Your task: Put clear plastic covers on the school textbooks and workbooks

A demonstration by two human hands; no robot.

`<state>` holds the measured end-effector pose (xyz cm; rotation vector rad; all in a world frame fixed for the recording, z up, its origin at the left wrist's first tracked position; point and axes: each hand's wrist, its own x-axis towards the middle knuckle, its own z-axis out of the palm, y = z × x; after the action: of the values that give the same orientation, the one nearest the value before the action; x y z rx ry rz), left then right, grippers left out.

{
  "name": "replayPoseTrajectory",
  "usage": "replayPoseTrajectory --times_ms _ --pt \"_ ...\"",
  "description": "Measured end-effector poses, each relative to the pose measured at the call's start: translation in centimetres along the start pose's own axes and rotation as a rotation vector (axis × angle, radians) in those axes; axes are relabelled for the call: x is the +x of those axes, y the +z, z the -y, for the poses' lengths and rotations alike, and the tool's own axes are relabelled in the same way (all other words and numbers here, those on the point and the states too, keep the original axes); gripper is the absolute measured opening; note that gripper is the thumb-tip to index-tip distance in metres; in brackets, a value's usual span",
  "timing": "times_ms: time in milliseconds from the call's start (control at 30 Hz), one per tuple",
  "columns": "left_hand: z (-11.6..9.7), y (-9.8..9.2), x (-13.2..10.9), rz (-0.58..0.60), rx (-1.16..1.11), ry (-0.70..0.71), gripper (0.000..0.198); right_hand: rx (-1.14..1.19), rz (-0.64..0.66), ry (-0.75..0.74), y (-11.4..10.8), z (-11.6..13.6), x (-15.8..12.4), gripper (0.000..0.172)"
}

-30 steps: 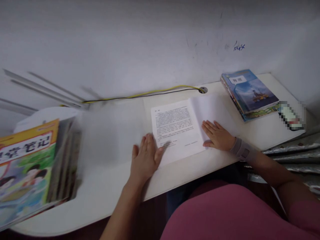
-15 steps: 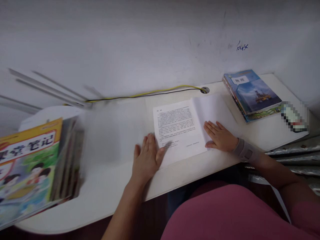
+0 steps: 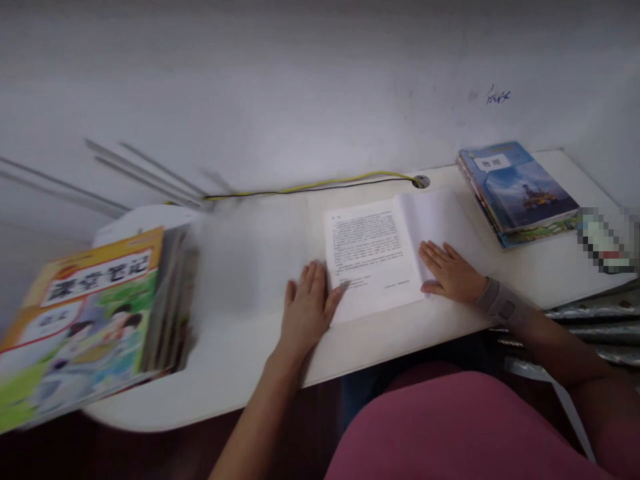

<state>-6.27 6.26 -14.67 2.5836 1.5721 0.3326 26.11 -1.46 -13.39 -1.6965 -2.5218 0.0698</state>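
Observation:
An open book [image 3: 367, 250] lies flat on the white desk in front of me, its left page printed with text and its right side a plain white sheet. My left hand [image 3: 309, 303] rests flat at the book's lower left edge, fingers stretched out and thumb on the page corner. On the plain right side lies my right hand [image 3: 453, 272], palm down with the fingers straight and a grey band around the wrist. Neither hand grips anything.
To the left a stack of books [image 3: 100, 320] with a yellow and green cover stands on the desk [image 3: 240, 373]. Books with a blue cover [image 3: 525, 187] are piled at the right, beside a pixelated object [image 3: 605, 243]. A yellow cable [image 3: 320, 183] runs along the wall into a hole.
The view has turned slightly left, so everything appears further right. Both hands stay flat at the same places on the book.

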Motion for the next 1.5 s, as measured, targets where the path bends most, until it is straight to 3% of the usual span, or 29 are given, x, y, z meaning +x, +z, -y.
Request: replayPoseTrajectory --times_ms 167,267,433,533,733,867,1000,1100,1267,1400,1500 --pt "-1.5 -0.4 0.2 -0.21 0.003 0.17 0.044 0.057 -0.07 -0.047 -1.0 1.0 0.6 0.061" --pt "-2.8 -0.4 0.2 -0.157 -0.145 0.24 0.039 0.055 -0.108 -0.105 -1.6 2.6 1.4 0.051" --pt "-3.2 -0.8 0.7 0.029 -0.614 -0.149 0.05 0.034 -0.082 -0.066 -0.6 3.7 2.1 0.052" --pt "-2.3 -1.7 1.5 0.048 -0.759 -0.277 0.051 0.047 -0.093 -0.066 0.5 3.6 2.0 0.055" --pt "-0.5 -4.6 3.3 0.157 -1.422 -0.581 0.03 0.033 -0.112 -0.054 1.0 3.6 1.8 0.055" --pt "-0.1 -6.0 4.1 0.242 -1.53 -0.729 0.022 0.035 -0.116 -0.055 1.1 3.8 1.8 0.055" --pt "-0.8 -5.9 4.2 0.41 -1.513 -0.797 0.022 0.064 -0.121 -0.054 1.4 3.8 1.8 0.055" --pt "-2.2 -5.9 3.9 0.474 -1.515 -0.665 0.027 0.126 -0.125 -0.051 1.4 3.6 1.8 0.055" --pt "-5.7 -8.9 4.6 0.331 -1.431 -0.365 0.032 0.437 -0.169 -0.026 0.3 2.9 2.3 0.063" --pt "-10.2 -12.2 6.8 0.258 -1.119 -0.055 0.032 0.917 -0.313 0.125 -2.4 1.7 2.9 0.075" --pt "-13.8 -12.1 8.2 0.288 -0.988 0.245 0.037 1.389 -0.268 0.28 -4.9 0.3 2.8 0.085"
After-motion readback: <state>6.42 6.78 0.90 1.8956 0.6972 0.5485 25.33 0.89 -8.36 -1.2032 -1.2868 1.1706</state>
